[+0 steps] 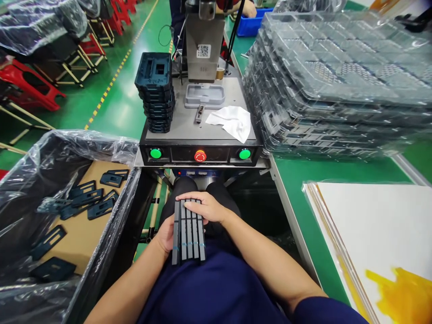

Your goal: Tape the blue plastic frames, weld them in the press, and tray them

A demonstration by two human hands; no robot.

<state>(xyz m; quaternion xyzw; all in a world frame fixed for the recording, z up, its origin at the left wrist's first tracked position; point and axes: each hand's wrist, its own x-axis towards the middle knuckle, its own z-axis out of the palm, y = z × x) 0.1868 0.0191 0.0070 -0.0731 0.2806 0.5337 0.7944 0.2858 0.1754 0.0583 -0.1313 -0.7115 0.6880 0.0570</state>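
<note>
Low over my lap I hold a stack of slim dark grey plastic parts (189, 234), seen edge-on, with thin blue lines across their near ends. My left hand (166, 235) grips the stack from its left side, most of its fingers hidden behind it. My right hand (205, 207) closes over the far end, its fingers lying across the edges and touching them. The leftmost part stands slightly apart from the others.
Ahead is a press (203, 49) with a grey tray-like fixture (204, 95), white cloth (232, 121), green buttons and a red one. Dark plastic frames (155, 90) are stacked at its left. A plastic-lined bin (118, 143) holds loose dark parts. Clear trays (337, 76) tower right.
</note>
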